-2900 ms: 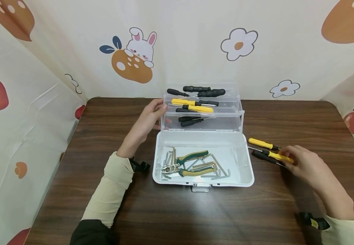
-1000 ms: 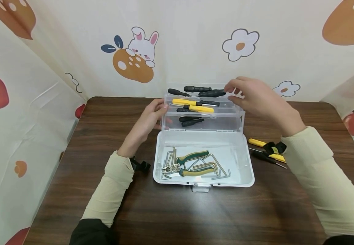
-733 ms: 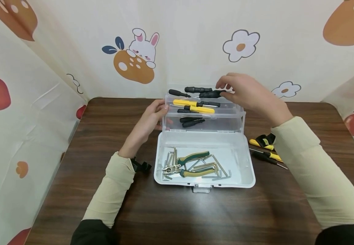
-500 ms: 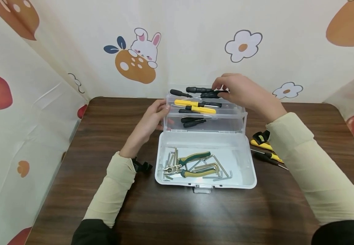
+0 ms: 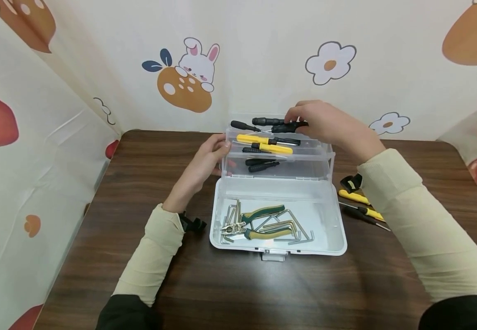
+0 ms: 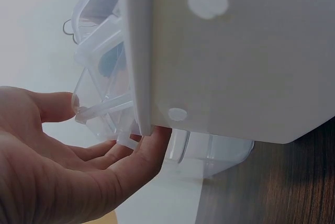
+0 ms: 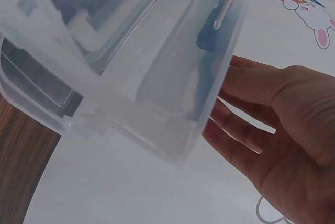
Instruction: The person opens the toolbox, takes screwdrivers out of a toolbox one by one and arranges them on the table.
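A toolbox (image 5: pixel 341 229) stands with its clear stepped trays (image 5: pixel 316 167) raised at the back. My left hand (image 5: pixel 205 162) holds the left side of the trays, thumb in front and fingers behind; in the left wrist view, a thumb and fingers (image 6: pixel 136 166) hold the clear plastic arm at the corner. My right hand (image 5: pixel 325 121) reaches the right part of the top tray and pinches a black screwdriver (image 5: pixel 281 129) by its handle. In the right wrist view, the tray wall hides its fingertips. Other black screwdrivers (image 5: pixel 268 121) and yellow-handled screwdrivers (image 5: pixel 277 149) lie in the trays.
Green-handled pliers (image 5: pixel 265 211) and several hex keys (image 5: pixel 302 224) lie in the white base. Right of the box, under the right forearm, yellow-handled screwdrivers (image 5: pixel 353 197) and a black screwdriver (image 5: pixel 358 213) lie on the wooden table (image 5: pixel 242 293). A patterned sheet (image 5: pixel 259 59) hangs behind.
My right hand has left the screwdrivers on the table at right, risen to the top tray, and closed on a black handle there. My left hand has kept its hold on the trays.
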A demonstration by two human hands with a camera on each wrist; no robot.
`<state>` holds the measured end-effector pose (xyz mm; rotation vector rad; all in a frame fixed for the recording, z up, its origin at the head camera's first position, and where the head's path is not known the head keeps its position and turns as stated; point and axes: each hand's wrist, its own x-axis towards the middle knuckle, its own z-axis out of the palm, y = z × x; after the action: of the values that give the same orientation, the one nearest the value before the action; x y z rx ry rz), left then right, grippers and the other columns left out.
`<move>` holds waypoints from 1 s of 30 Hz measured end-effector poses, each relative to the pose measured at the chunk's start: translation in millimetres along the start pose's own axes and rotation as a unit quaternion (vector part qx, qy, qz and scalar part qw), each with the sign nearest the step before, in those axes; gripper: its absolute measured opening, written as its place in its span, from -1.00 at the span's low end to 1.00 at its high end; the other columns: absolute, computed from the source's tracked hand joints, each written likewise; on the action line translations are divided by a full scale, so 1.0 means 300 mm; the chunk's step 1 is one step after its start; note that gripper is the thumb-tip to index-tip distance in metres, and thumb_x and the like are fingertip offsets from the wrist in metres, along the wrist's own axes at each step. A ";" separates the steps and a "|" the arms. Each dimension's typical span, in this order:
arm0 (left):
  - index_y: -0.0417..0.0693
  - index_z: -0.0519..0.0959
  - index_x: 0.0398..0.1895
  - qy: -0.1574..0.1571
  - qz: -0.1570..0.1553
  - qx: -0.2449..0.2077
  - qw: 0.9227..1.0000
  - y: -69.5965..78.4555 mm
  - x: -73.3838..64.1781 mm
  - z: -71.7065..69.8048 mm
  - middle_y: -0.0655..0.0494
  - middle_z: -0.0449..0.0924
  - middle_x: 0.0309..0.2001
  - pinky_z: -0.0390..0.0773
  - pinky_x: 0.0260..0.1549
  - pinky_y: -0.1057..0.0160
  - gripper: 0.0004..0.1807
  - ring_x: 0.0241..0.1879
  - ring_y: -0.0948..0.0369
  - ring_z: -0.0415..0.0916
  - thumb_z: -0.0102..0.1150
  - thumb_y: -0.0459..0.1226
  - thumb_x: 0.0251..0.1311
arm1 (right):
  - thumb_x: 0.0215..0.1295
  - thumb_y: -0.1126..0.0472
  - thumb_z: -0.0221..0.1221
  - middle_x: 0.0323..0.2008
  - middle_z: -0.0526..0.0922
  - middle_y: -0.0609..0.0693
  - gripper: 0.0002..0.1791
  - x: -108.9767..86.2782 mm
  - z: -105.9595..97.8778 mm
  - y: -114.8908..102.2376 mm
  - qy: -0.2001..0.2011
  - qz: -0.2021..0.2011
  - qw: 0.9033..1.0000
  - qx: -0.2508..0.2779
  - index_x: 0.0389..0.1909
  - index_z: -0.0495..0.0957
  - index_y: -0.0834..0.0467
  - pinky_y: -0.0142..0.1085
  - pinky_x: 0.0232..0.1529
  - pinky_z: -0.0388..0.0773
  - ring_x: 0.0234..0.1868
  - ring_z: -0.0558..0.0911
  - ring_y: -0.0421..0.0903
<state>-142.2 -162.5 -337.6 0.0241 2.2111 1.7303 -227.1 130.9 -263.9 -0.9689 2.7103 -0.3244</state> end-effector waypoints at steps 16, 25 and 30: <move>-0.09 0.17 0.60 -0.003 0.004 -0.014 1.000 0.002 -0.002 0.014 -0.13 0.47 0.38 0.82 -0.25 0.12 -0.44 -0.06 0.02 0.72 -0.16 -0.11 0.67 | 0.37 0.42 0.18 0.12 0.66 0.19 -0.63 -0.046 -0.019 0.019 -0.001 0.010 1.000 -0.015 0.16 0.63 0.20 0.06 0.07 0.62 0.00 0.61 0.13; -0.08 0.16 0.60 0.000 0.001 -0.006 1.000 0.003 -0.005 0.005 -0.11 0.44 0.43 0.82 -0.25 0.15 -0.43 -0.01 -0.04 0.72 -0.16 -0.09 0.67 | 0.31 0.43 0.17 0.05 0.68 0.16 -0.63 -0.097 -0.054 0.058 0.017 0.012 0.999 -0.034 0.11 0.65 0.18 -0.03 -0.04 0.57 -0.10 0.60 0.09; -0.09 0.15 0.61 -0.001 0.003 -0.002 1.000 0.008 -0.006 0.001 -0.11 0.43 0.43 0.82 -0.20 0.08 -0.42 0.02 -0.08 0.71 -0.17 -0.08 0.67 | 0.30 0.42 0.16 0.02 0.68 0.16 -0.65 -0.127 -0.066 0.084 0.028 0.021 0.999 -0.041 0.08 0.65 0.19 -0.05 -0.07 0.57 -0.12 0.60 0.09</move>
<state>-140.9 -161.8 -334.8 0.0316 2.2084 1.7368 -219.2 177.1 -246.7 -0.9355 2.8100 -0.2371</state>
